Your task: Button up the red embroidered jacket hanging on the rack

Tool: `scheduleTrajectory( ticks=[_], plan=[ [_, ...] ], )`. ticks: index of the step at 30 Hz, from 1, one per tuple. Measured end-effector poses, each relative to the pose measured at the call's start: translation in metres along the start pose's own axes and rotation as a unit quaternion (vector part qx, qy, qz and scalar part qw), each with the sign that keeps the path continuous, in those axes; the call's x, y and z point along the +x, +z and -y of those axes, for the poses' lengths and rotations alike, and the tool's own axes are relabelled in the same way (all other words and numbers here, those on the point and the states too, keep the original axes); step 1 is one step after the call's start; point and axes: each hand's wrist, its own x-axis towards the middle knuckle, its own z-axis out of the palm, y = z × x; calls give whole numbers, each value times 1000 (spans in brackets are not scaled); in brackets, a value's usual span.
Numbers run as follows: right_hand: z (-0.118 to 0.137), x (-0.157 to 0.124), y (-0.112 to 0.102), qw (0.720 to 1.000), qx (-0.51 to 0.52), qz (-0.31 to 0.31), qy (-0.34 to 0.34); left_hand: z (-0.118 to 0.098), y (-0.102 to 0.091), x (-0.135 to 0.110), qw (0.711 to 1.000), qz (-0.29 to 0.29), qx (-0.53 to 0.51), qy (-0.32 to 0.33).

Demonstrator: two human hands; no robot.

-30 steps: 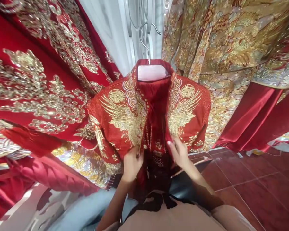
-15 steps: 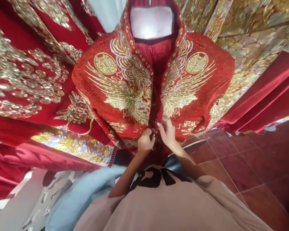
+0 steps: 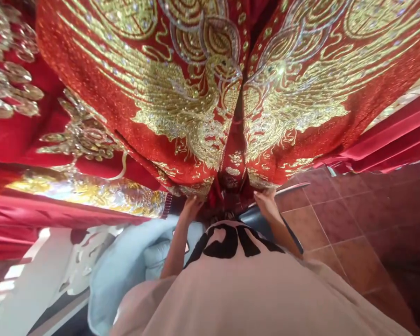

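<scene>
A red jacket point(image 3: 182, 107) with gold phoenix embroidery hangs right in front of me and fills the upper half of the view. Its front opening runs down the middle. My left hand point(image 3: 191, 207) is at the bottom hem of the left front panel, fingers curled up into the cloth. My right hand point(image 3: 266, 199) grips the bottom hem of the right front panel in the same way. Both sets of fingertips are partly hidden by the fabric. The hanger is out of view.
More red and gold embroidered garments point(image 3: 17, 116) hang at the left. Red satin cloth point(image 3: 395, 140) hangs at the right. Below right is a reddish-brown tiled floor point(image 3: 353, 219). A light blue bundle point(image 3: 126, 266) and white furniture point(image 3: 42, 284) lie at the lower left.
My view has closed in on the jacket and its collar and hanger have left the frame. My hands dropped from the front opening to the bottom hem and moved apart.
</scene>
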Motion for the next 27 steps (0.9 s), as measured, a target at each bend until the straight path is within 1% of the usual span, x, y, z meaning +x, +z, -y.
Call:
scheduleTrajectory(
  ticks=[3,4,6,9,12,15,17,21,23,25,27],
  plan=[
    [15,11,-6,989,96,24,111,0,13,5,998,25,-65,8],
    [18,12,-7,984,113,38,133,1,18,6,996,30,-80,9],
    [22,8,-9,983,114,58,135,7,32,3,994,35,-99,7],
    [20,-9,-5,985,105,54,124,17,54,-10,993,41,-109,1],
    [12,-32,7,984,86,40,151,22,74,-28,992,56,-112,2],
    [9,-49,21,982,76,20,173,20,88,-45,991,62,-116,10],
    [11,-55,29,980,81,30,181,17,96,-53,991,61,-122,12],
    [20,-58,37,968,86,116,208,13,104,-61,989,65,-136,7],
    [23,-58,37,959,90,143,228,11,106,-62,988,66,-141,3],
    [24,-58,38,954,100,142,243,10,107,-63,988,70,-141,-5],
    [25,-60,41,956,117,125,239,9,107,-64,988,70,-140,-11]
  ],
)
